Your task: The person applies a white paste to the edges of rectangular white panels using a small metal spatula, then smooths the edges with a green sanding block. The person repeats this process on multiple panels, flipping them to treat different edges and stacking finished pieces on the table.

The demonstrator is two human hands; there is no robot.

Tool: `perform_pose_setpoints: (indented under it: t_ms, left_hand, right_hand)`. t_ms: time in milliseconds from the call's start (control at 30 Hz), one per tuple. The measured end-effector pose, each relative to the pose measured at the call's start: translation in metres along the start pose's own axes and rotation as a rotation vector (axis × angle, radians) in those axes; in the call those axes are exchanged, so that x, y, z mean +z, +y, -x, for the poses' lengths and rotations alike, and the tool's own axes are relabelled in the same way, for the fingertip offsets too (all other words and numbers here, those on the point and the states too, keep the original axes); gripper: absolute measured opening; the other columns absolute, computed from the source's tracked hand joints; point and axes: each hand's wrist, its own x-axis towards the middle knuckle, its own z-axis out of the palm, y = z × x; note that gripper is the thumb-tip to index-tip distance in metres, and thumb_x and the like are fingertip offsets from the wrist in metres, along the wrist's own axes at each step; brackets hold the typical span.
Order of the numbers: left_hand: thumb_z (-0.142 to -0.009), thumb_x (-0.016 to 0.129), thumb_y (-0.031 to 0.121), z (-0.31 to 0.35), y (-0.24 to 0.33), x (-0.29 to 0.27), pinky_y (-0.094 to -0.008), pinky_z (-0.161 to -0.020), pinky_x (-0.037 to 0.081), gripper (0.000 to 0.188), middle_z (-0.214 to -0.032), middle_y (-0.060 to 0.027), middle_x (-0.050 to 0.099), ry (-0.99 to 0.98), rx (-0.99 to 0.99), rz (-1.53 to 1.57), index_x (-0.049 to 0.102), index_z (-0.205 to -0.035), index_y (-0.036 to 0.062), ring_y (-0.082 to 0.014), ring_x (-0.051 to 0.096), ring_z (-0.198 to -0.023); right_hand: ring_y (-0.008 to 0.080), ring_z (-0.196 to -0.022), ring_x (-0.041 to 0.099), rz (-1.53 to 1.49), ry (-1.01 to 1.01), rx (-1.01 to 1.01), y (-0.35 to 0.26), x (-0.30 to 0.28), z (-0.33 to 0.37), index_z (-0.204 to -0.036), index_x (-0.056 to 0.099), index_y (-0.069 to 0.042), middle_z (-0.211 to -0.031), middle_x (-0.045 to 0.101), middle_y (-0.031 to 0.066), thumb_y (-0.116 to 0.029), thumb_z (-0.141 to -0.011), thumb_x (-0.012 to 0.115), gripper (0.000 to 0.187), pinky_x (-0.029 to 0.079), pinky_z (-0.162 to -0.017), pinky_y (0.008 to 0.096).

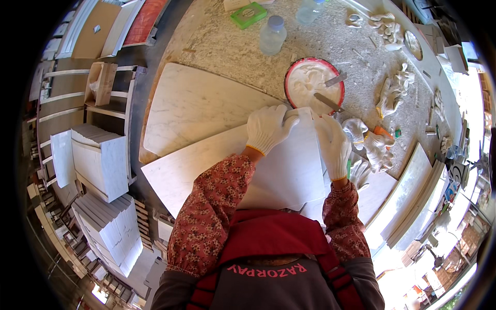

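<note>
A white marble slab with a pointed left corner lies in front of me, overlapping another grey-veined marble slab. My left hand, in a white knit glove, grips the upper edge with the thumb over the face. At the upper right corner, my right hand, gloved alike, closes on the slab's right edge; its fingertips are partly hidden. Just beyond is a red-rimmed round basin of white paste, with a putty knife and a second blade resting in it.
Capped plastic bottles and a green box stand at the back. Used gloves lie right of my right hand, more gloves farther off. Stacked slabs lean at the right. Left of the table are a rack and tile stacks.
</note>
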Motion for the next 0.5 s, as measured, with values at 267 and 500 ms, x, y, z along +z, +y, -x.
perform_pose_setpoints:
  t_ms: [267, 500]
  left_hand:
    - [-0.086, 0.069, 0.048, 0.001, -0.001, 0.002, -0.0472, -0.055, 0.05, 0.035, -0.069, -0.0096, 0.065, 0.074, 0.026, 0.029, 0.065, -0.081, 0.0137, -0.0323, 0.065, -0.065]
    - [-0.085, 0.07, 0.047, 0.0, 0.001, 0.001, -0.0477, -0.054, 0.05, 0.034, -0.067, -0.0099, 0.064, 0.075, 0.017, 0.03, 0.064, -0.078, 0.0135, -0.0322, 0.065, -0.064]
  right_hand:
    - [0.0331, -0.093, 0.072, -0.005, -0.009, 0.027, -0.001, 0.0, -0.001, -0.115, 0.07, -0.003, -0.106, 0.075, 0.0144, -0.021, -0.092, 0.073, 0.029, 0.056, -0.081, 0.0394]
    - [0.034, -0.091, 0.072, 0.041, -0.02, 0.005, -0.004, -0.001, -0.004, -0.115, 0.071, -0.005, -0.103, 0.075, 0.0144, -0.021, -0.091, 0.073, 0.029, 0.056, -0.081, 0.0402]
